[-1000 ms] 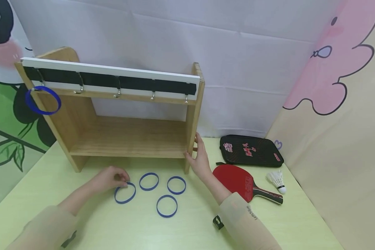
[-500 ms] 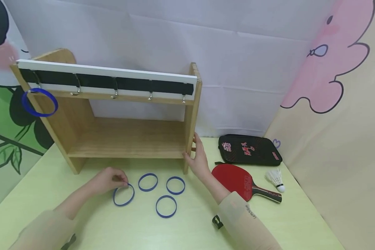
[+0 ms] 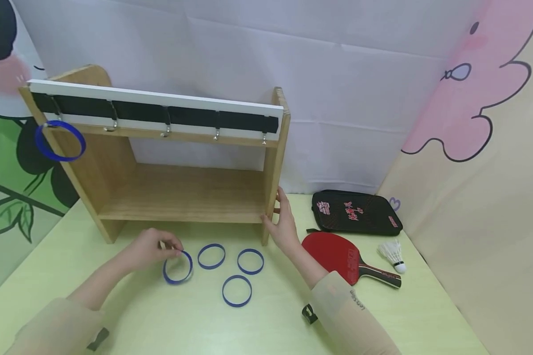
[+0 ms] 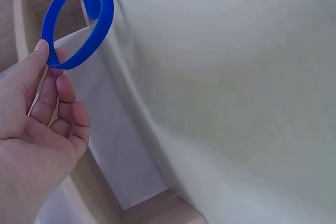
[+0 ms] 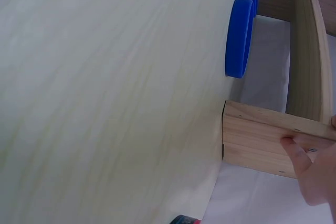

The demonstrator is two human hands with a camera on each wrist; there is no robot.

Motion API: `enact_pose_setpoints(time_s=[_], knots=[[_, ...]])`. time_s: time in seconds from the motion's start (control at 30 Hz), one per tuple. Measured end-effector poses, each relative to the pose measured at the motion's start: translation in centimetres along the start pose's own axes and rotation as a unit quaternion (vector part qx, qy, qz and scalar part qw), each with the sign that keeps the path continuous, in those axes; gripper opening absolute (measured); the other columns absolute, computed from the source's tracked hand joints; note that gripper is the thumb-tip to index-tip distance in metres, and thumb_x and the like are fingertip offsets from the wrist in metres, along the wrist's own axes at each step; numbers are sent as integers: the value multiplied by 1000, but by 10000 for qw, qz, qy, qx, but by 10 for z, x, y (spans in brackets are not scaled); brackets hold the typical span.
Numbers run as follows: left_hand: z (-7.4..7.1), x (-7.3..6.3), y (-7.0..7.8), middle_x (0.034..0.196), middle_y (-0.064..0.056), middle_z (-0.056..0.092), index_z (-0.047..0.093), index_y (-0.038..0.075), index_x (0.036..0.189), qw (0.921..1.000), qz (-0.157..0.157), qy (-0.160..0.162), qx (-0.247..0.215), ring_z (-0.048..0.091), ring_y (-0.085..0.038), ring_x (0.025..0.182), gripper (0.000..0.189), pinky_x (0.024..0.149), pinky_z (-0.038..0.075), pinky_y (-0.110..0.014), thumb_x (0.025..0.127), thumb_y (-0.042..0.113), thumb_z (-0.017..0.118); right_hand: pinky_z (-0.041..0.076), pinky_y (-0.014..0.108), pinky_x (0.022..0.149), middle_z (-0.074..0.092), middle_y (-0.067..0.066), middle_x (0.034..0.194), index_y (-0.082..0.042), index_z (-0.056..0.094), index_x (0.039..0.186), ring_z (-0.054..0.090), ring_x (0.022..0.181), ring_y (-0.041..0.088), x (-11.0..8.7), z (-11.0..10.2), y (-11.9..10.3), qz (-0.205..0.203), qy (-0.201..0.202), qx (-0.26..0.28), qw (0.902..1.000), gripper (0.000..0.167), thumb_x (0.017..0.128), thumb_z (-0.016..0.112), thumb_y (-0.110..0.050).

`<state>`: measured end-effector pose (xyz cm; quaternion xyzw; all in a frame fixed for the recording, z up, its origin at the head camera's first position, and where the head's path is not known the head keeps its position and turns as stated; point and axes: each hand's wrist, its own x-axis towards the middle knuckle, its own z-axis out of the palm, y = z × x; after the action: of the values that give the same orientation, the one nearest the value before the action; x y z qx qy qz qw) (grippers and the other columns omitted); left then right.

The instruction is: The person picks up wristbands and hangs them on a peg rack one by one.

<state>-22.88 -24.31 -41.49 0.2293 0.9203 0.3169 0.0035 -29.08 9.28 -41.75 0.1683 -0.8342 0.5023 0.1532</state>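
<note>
My left hand [image 3: 153, 249] pinches a blue wristband [image 3: 175, 282] between thumb and fingertips, above the table in front of the wooden rack [image 3: 182, 195]. In the left wrist view the pinched wristband stands on edge beyond the fingertips. Three more blue wristbands lie close by: one beside it [image 3: 210, 267], one to the right [image 3: 250, 272] and one nearer [image 3: 237, 304]. My right hand [image 3: 286, 231] holds the rack's right side panel low down, thumb over the front edge, fingers on its outer face. Another blue wristband [image 3: 63, 159] hangs from the leftmost hook.
Several metal hooks line the black strip [image 3: 142, 112] on the white board across the rack's top. Right of the rack lie a black zipped case [image 3: 360, 214], a red table tennis bat [image 3: 330, 254] and a shuttlecock [image 3: 392, 255]. White cloth [image 3: 346, 98] hangs behind.
The wristband in my left hand has risen slightly and tipped more upright. My left hand has moved up a little with it, while my right hand stays on the panel.
</note>
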Motion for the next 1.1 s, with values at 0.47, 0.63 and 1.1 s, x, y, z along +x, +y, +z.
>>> enact_pose_setpoints(time_s=[0.47,0.63,1.1], knots=[[-33,-9,33,78,9,65,73,20,89,9974,-221,641,230,50,-11,69,7,54,41,-22,83,24,73,55,37,81,35,12,143,-18,12,151,55,110,30,-1,-2,-4,43,0,72,10000,82,89,64,-8],[-49,-15,43,77,6,63,73,18,91,9955,-316,862,220,50,-14,70,12,54,41,-22,84,27,71,55,37,81,34,11,144,-19,11,151,55,111,28,0,-1,-3,108,-58,7,9999,82,89,64,-8],[-101,-25,74,85,0,67,71,18,99,9750,-738,2095,7,52,-15,69,21,51,40,-24,87,35,68,55,39,82,33,14,145,-18,11,151,55,110,31,-1,-1,-2,37,-29,53,10000,83,88,64,-7]])
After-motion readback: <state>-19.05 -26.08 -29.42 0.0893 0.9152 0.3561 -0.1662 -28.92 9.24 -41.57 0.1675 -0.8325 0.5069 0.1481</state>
